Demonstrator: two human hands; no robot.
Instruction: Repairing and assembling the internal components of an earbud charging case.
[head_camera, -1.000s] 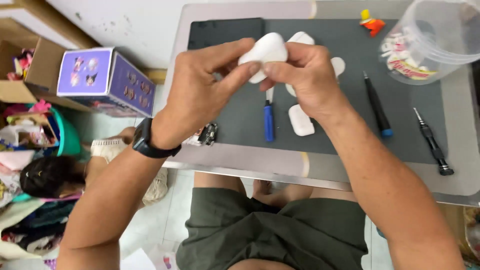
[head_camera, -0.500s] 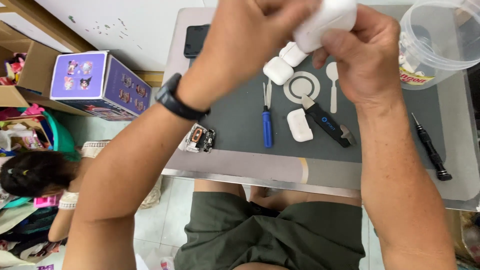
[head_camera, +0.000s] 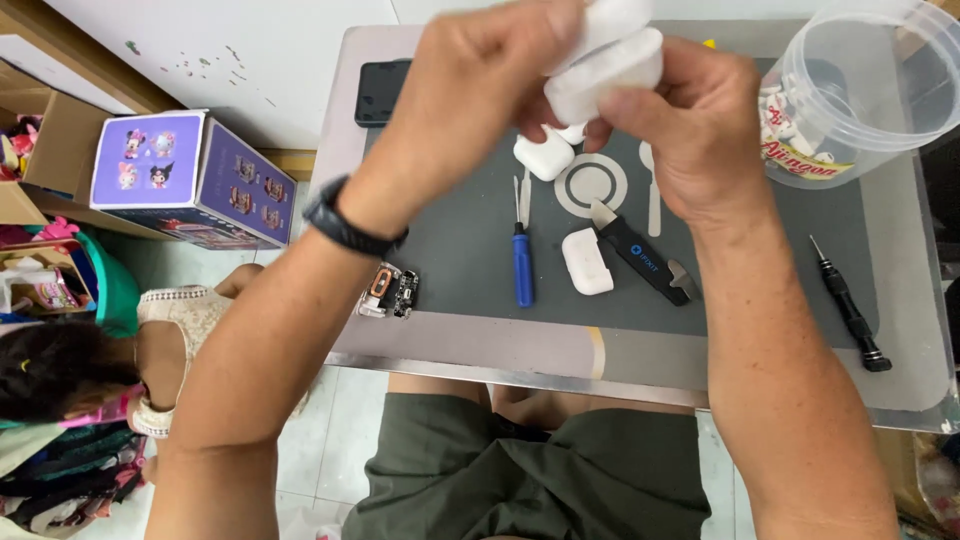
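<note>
Hands (head_camera: 590, 110) round white case (head_camera: 610, 60), above mat (head_camera: 460, 250)

My left hand (head_camera: 470, 100) and right hand (head_camera: 700, 130) have lifted the white case (head_camera: 610, 60) up off the surface, closer to my eyes. It now looks parted into two shells between my fingers (head_camera: 620, 105), blurred. Below my fingers the black pry tool (head_camera: 640, 258), white ring (head_camera: 592, 184) and small white piece (head_camera: 587, 261) have come into sight.

Two screwdrivers (head_camera: 522, 260) (head_camera: 848, 304), three white cases (head_camera: 605, 60) (head_camera: 544, 155) (head_camera: 587, 261), one black pry tool (head_camera: 640, 255), one clear tub (head_camera: 860, 90), one purple box (head_camera: 190, 180).
</note>
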